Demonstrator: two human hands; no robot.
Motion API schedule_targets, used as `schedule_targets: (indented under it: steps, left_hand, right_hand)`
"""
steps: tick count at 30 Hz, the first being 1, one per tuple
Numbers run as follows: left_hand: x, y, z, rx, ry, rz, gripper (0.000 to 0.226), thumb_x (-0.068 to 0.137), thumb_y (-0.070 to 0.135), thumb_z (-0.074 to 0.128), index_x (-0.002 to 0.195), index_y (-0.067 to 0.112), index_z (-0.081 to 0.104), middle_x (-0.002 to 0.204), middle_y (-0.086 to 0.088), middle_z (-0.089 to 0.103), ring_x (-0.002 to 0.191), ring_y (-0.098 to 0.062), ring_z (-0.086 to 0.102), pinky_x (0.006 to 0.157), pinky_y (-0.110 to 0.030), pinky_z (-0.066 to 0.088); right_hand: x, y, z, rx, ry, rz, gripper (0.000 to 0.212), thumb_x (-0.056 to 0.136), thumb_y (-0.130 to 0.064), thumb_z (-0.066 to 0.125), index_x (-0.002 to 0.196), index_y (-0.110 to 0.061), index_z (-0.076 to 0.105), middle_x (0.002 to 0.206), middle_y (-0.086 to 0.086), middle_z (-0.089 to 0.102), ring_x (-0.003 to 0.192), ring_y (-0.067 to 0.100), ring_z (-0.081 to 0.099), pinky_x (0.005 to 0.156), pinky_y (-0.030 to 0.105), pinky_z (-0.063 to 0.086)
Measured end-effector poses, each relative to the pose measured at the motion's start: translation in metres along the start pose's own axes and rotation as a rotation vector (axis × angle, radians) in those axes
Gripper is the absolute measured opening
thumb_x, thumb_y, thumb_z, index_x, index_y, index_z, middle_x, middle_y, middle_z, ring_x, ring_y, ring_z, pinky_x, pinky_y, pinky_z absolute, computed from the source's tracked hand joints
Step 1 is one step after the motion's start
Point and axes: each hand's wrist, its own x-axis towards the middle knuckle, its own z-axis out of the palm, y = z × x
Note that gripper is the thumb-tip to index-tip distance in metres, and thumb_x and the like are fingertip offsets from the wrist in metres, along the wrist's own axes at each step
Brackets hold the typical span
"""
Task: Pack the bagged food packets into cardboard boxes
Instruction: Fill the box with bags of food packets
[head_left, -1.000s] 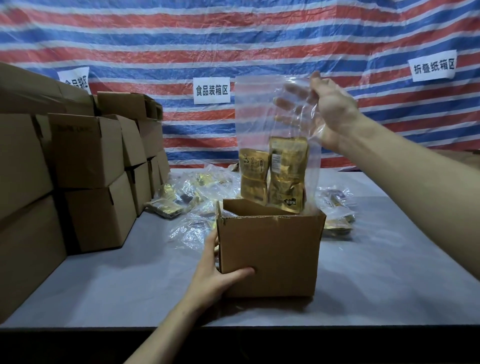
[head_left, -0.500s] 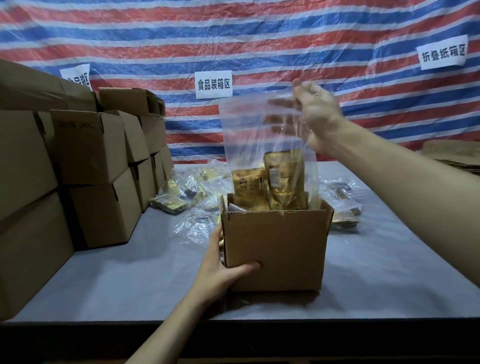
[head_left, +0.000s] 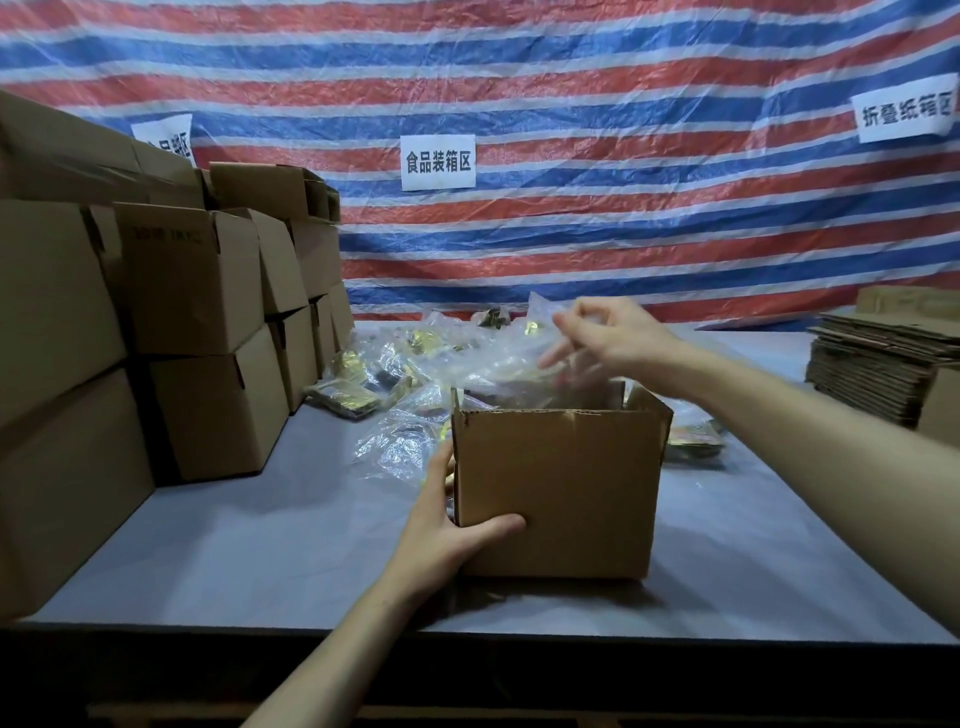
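Observation:
An open cardboard box (head_left: 556, 493) stands on the grey table (head_left: 260, 545) in front of me. My left hand (head_left: 447, 525) grips its lower left corner, thumb across the front face and fingers along the left side. A clear plastic bag (head_left: 511, 364) of gold food packets sits down inside the box, its crumpled top sticking out above the rim; the packets themselves are mostly hidden. My right hand (head_left: 608, 338) hovers over the opening, blurred, with thumb and forefinger pinching the bag's top and the other fingers pointing down at the plastic.
Closed cardboard boxes (head_left: 192, 280) are stacked along the left. More bagged packets (head_left: 395, 358) lie in a heap behind the open box, and one (head_left: 693, 441) to its right. Flattened cartons (head_left: 878, 374) are piled at the far right. A striped tarp hangs behind.
My right hand has come down from high above the box to just over its rim, lowering the bag of packets into it. My left hand has stayed on the box corner.

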Motion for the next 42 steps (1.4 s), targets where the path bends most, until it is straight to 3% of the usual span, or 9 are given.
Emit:
schedule_targets:
  steps: [7, 12, 16, 20, 23, 25, 29, 36, 42]
  left_hand:
    - [-0.002, 0.002, 0.000, -0.005, -0.003, -0.002, 0.105, 0.057, 0.045, 0.092, 0.148, 0.033, 0.041, 0.124, 0.014, 0.070, 0.117, -0.008, 0.066, 0.095, -0.026, 0.056]
    - [-0.002, 0.004, 0.000, 0.000, 0.002, 0.002, 0.106, 0.056, 0.046, 0.091, 0.149, 0.035, 0.040, 0.126, 0.015, 0.069, 0.118, -0.007, 0.064, 0.098, -0.027, 0.055]
    - [-0.001, 0.002, 0.000, 0.005, 0.000, -0.006, 0.105, 0.055, 0.041, 0.093, 0.146, 0.035, 0.041, 0.122, 0.011, 0.071, 0.116, -0.011, 0.066, 0.096, -0.032, 0.057]
    - [-0.001, 0.000, -0.001, 0.034, -0.007, 0.012, 0.105, 0.052, 0.042, 0.092, 0.144, 0.031, 0.042, 0.117, 0.014, 0.071, 0.111, -0.009, 0.067, 0.085, -0.021, 0.055]
    - [0.000, 0.000, -0.002, 0.060, 0.002, 0.035, 0.107, 0.051, 0.044, 0.092, 0.144, 0.030, 0.042, 0.118, 0.017, 0.069, 0.111, -0.007, 0.065, 0.084, -0.016, 0.051]
    - [0.000, 0.000, -0.002, 0.071, 0.001, 0.048, 0.108, 0.050, 0.044, 0.092, 0.145, 0.029, 0.042, 0.119, 0.017, 0.069, 0.112, -0.007, 0.065, 0.086, -0.016, 0.051]
    - [0.000, 0.000, -0.002, 0.077, 0.006, 0.060, 0.109, 0.051, 0.046, 0.092, 0.146, 0.031, 0.042, 0.122, 0.016, 0.068, 0.114, -0.007, 0.064, 0.090, -0.019, 0.052]
    - [0.001, -0.001, -0.003, 0.093, -0.008, 0.064, 0.106, 0.052, 0.046, 0.093, 0.144, 0.033, 0.042, 0.123, 0.014, 0.067, 0.115, -0.008, 0.063, 0.089, -0.020, 0.052]
    - [0.002, -0.004, -0.003, 0.094, -0.003, 0.072, 0.104, 0.053, 0.047, 0.093, 0.143, 0.037, 0.042, 0.124, 0.017, 0.067, 0.116, -0.007, 0.063, 0.089, -0.017, 0.051]
  right_hand:
    - [-0.020, 0.017, -0.024, 0.157, -0.092, 0.080, 0.041, 0.087, -0.041, 0.069, 0.100, -0.005, 0.054, 0.098, 0.015, 0.077, 0.088, 0.034, 0.076, 0.074, 0.039, 0.064]
    - [-0.028, 0.013, -0.029, -0.108, -0.183, 0.008, 0.027, 0.095, -0.028, 0.066, 0.097, -0.003, 0.058, 0.101, 0.006, 0.078, 0.094, 0.023, 0.076, 0.089, 0.047, 0.059]
    - [-0.034, 0.002, -0.031, 0.071, -0.364, 0.077, 0.027, 0.091, -0.036, 0.062, 0.106, -0.015, 0.057, 0.110, 0.011, 0.076, 0.101, 0.028, 0.074, 0.080, 0.039, 0.060]
    - [-0.033, 0.002, -0.027, 0.137, -0.263, 0.305, 0.029, 0.097, -0.028, 0.062, 0.117, -0.007, 0.062, 0.102, 0.014, 0.077, 0.090, 0.029, 0.076, 0.063, 0.032, 0.060]
    - [-0.032, 0.007, -0.026, -0.057, -0.131, 0.404, 0.015, 0.088, -0.025, 0.076, 0.083, -0.011, 0.077, 0.079, 0.004, 0.074, 0.070, 0.017, 0.067, 0.058, 0.028, 0.049]
    - [-0.031, 0.012, -0.024, -0.255, -0.066, 0.385, 0.027, 0.081, -0.024, 0.084, 0.062, -0.011, 0.069, 0.060, 0.001, 0.060, 0.062, 0.015, 0.052, 0.056, 0.028, 0.038]
    - [-0.028, 0.011, -0.011, -0.490, 0.019, 0.346, 0.026, 0.075, -0.024, 0.088, 0.082, -0.005, 0.073, 0.075, 0.007, 0.066, 0.071, 0.019, 0.060, 0.060, 0.030, 0.045]
    - [-0.024, 0.000, 0.003, -0.766, -0.235, 0.421, 0.017, 0.088, -0.021, 0.066, 0.099, -0.011, 0.075, 0.099, 0.003, 0.075, 0.089, 0.020, 0.071, 0.088, 0.039, 0.060]
    - [-0.027, -0.007, 0.010, -0.991, -0.030, 0.264, 0.015, 0.078, -0.021, 0.078, 0.080, -0.019, 0.063, 0.081, 0.001, 0.065, 0.078, 0.021, 0.064, 0.067, 0.036, 0.056]
